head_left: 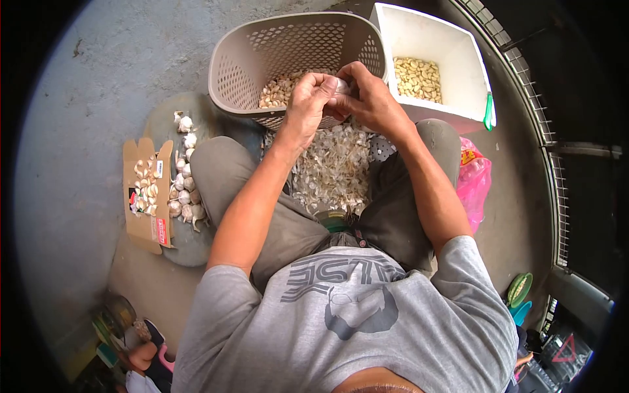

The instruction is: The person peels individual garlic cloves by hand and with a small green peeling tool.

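Observation:
My left hand [306, 107] and my right hand [372, 99] meet above the front rim of a taupe perforated basket [230, 49]. Between their pinched fingers sits a whitish garlic bulb [342, 86], partly covered by the thumbs and fingertips. Loose garlic cloves [275, 90] lie on the basket's floor, partly hidden by my hands. Below my hands, a heap of dry papery garlic skins [331, 170] spreads between my legs.
A white foam box [452, 46] with peeled cloves [417, 78] and a green-handled tool [488, 111] stands right of the basket. At left, whole garlic bulbs [184, 171] lie beside a cardboard box [137, 226] holding cloves. A pink bag [473, 180] lies by my right knee.

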Motion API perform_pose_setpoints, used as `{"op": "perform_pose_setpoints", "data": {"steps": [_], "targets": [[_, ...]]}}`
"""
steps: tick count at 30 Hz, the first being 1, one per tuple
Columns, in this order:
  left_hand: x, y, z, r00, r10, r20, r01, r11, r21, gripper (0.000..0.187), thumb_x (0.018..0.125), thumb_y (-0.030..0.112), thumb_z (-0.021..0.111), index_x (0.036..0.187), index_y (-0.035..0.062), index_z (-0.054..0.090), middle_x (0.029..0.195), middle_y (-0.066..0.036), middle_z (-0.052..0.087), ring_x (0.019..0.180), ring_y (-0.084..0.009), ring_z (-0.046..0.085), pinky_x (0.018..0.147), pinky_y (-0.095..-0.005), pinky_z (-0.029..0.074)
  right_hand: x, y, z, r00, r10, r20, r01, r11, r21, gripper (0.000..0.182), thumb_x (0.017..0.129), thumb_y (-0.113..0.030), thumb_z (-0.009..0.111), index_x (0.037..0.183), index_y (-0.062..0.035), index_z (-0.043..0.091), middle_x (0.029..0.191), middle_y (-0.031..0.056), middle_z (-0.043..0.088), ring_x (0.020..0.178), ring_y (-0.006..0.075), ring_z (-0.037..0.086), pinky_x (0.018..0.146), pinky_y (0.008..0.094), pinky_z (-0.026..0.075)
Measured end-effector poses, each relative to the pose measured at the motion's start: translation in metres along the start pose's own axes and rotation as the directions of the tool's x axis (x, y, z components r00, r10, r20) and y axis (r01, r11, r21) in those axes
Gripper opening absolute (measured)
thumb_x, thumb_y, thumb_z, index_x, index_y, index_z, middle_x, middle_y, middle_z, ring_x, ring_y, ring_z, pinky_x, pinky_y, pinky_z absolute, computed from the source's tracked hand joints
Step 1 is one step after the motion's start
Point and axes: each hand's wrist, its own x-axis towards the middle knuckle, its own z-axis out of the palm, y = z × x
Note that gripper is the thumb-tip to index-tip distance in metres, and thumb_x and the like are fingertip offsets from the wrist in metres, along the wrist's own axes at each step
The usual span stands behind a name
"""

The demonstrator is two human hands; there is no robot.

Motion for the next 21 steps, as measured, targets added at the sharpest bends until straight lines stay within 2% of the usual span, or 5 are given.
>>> {"op": "perform_pose_setpoints", "data": {"steps": [5,8,12,16,21], "targets": [[-0.006,0.005,0.004,0.999,0.004,-0.043,-0.004,1.0,-0.013,0.026,0.106,0.026,0.06,0.104,0.0004,0.059,0.09,-0.008,0.069,0.074,-0.0146,0.07,0.062,-0.0294,0.059,-0.004,-0.008,0.007,0.997,-0.07,0.031,0.07,0.997,-0.018,0.041,0.088,-0.016,0.081,0.114,0.0041,0.055,0.087,0.021,0.069,0.078,0.028,0.07,0.067,0.0393,0.055],[0.0,-0.003,0.0,0.984,0.144,-0.107,-0.128,0.981,0.143,0.027,0.106,0.026,0.058,0.098,0.0008,0.061,0.085,-0.007,0.068,0.071,-0.0138,0.069,0.059,-0.0281,0.059,-0.005,-0.007,0.012,0.992,-0.129,-0.006,0.129,0.992,-0.012,0.04,0.087,-0.013,0.081,0.112,0.0048,0.055,0.088,0.0217,0.069,0.08,0.0294,0.071,0.069,0.0392,0.056],[0.007,-0.008,-0.01,0.97,0.102,-0.219,-0.117,0.992,-0.054,0.031,0.106,0.03,0.059,0.101,0.0005,0.061,0.082,-0.006,0.067,0.067,-0.0142,0.068,0.058,-0.0284,0.059,-0.003,0.0,0.027,0.978,-0.203,-0.045,0.205,0.978,0.034,0.041,0.085,-0.01,0.083,0.111,0.0053,0.055,0.09,0.0215,0.07,0.082,0.0259,0.071,0.072,0.0374,0.057],[0.003,0.003,0.001,0.975,0.027,-0.22,-0.056,0.991,-0.125,0.03,0.105,0.029,0.06,0.099,0.0001,0.06,0.08,-0.004,0.066,0.065,-0.0127,0.066,0.057,-0.0268,0.057,0.007,0.005,0.023,1.0,0.002,-0.021,0.005,0.944,0.33,0.042,0.083,-0.011,0.086,0.112,0.0058,0.06,0.096,0.0153,0.072,0.09,0.017,0.069,0.077,0.0336,0.058],[0.002,0.002,0.0,0.989,0.068,-0.128,-0.061,0.996,0.065,0.022,0.102,0.02,0.064,0.1,-0.002,0.063,0.086,-0.008,0.07,0.067,-0.0127,0.067,0.058,-0.0275,0.058,0.009,0.017,0.018,0.996,0.088,-0.034,-0.075,0.957,0.279,0.041,0.083,-0.013,0.085,0.111,0.0065,0.062,0.091,0.013,0.073,0.084,0.0162,0.069,0.074,0.0333,0.059]]}}
